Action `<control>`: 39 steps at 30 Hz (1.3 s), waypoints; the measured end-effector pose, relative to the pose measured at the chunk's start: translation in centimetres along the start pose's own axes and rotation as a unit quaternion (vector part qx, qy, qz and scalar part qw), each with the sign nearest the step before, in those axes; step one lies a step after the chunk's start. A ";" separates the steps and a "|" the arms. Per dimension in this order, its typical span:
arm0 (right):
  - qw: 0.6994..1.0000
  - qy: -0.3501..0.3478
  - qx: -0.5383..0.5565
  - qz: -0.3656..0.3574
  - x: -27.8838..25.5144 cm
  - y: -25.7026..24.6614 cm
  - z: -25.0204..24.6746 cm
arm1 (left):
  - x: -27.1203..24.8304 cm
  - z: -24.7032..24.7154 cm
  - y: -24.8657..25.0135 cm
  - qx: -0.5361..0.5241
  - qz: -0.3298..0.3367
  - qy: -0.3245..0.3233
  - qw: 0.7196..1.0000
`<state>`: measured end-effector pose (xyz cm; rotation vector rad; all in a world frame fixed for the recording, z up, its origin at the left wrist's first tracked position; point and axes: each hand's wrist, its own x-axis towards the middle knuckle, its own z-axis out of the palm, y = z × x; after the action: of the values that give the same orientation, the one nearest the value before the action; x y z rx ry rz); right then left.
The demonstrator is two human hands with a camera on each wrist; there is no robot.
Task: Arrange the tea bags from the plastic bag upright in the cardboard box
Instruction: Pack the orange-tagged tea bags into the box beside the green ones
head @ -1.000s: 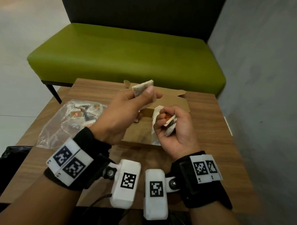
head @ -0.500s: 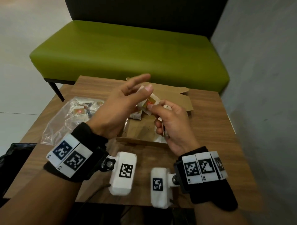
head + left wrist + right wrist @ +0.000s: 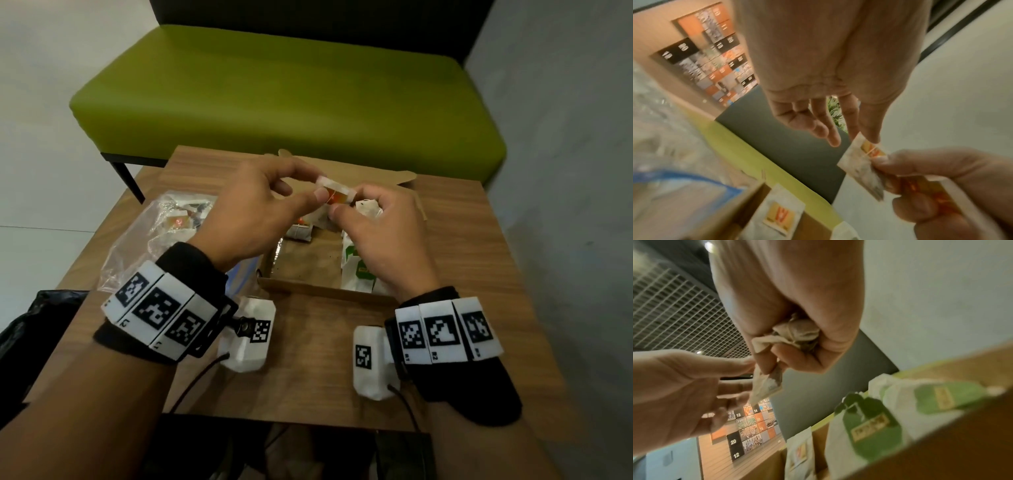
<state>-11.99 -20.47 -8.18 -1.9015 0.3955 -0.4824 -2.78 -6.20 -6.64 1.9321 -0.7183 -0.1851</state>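
left hand (image 3: 250,219): raised over the far part of the cardboard box; thumb and forefinger pinch the left end of an orange-labelled tea bag (image 3: 335,193), the other fingers (image 3: 824,128) spread loosely.
right hand (image 3: 380,240): thumb and forefinger pinch the right end of the same tea bag; the remaining fingers are curled over a crumpled tea bag (image 3: 795,334) tucked in the palm.
orange-labelled tea bag: held in the air between both hands, above the far side of the box; a thin string crosses its label in the left wrist view.
cardboard box (image 3: 325,291): open, shallow, in the middle of the tabletop (image 3: 308,359), its lid flap folded back on the far side.
bags in the box: green-labelled tea bags (image 3: 356,270) stand along the right wall, under the right hand; a tea bag with an orange tag (image 3: 299,233) stands at the far wall, near the left corner.
plastic bag (image 3: 150,236): clear, crumpled, lying on the tabletop left of the box, with more tea bags inside; blurred, so their number cannot be told.
wrists: black bands with white coded markers on both, a white camera unit below each.
green bench (image 3: 284,99): beyond the far edge of the tabletop, with a dark backrest.
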 end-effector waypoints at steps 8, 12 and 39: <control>0.999 -0.028 -0.041 0.002 0.0 0.0 -0.5 | 0.0 -0.6 -0.3 -0.087 0.019 0.005 0.996; 0.997 -0.029 -0.072 0.018 -0.2 0.2 -0.1 | 0.0 -0.4 -0.7 -0.001 0.029 -0.014 0.999; 0.918 -0.248 -0.298 0.083 -1.7 0.5 0.9 | 2.5 1.5 -4.7 0.310 -0.067 -0.009 0.948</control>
<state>-13.04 -19.08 -9.25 -2.4550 0.3854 0.2802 0.52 -7.35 -10.93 2.5870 -0.7096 -0.0615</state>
